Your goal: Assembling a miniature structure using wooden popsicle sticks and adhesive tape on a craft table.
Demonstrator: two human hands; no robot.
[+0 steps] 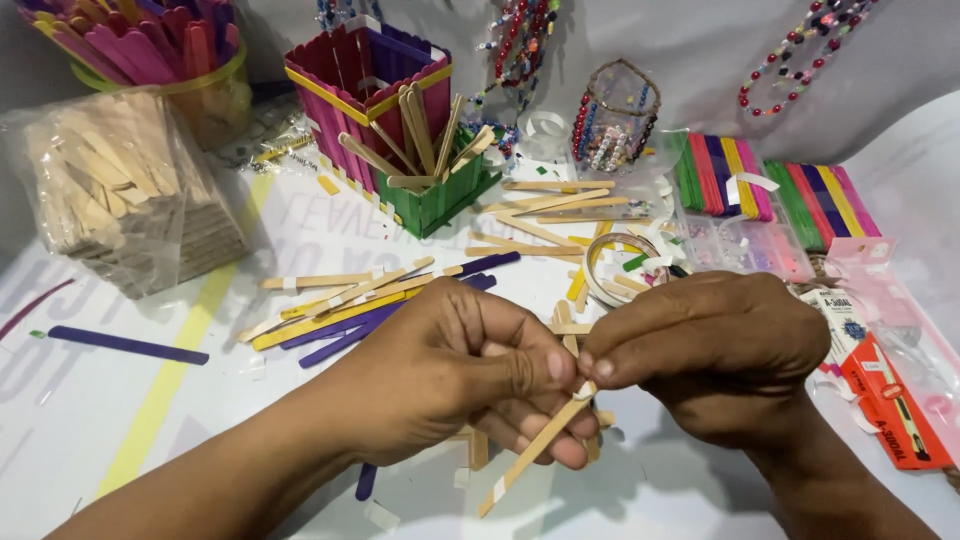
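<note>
Packages ring the green stick box [437, 200], the landmark here. Far left of it, a clear plastic bag of plain wooden sticks [120, 190] sits on the white counter [90, 400]. Well to its right lie a red-and-white flat carton [885, 395] with a white label strip and a pink plastic packet [880, 275]; between these and the box, banded bundles of coloured sticks [775, 185] lie side by side. Below the box (toward the camera) the left hand [455, 365] is closed, gripping a plain wooden stick [535, 448] that slants down and leftward from its fingertips. The right hand [715, 350] pinches the stick's upper end, thumb touching the left thumb.
</note>
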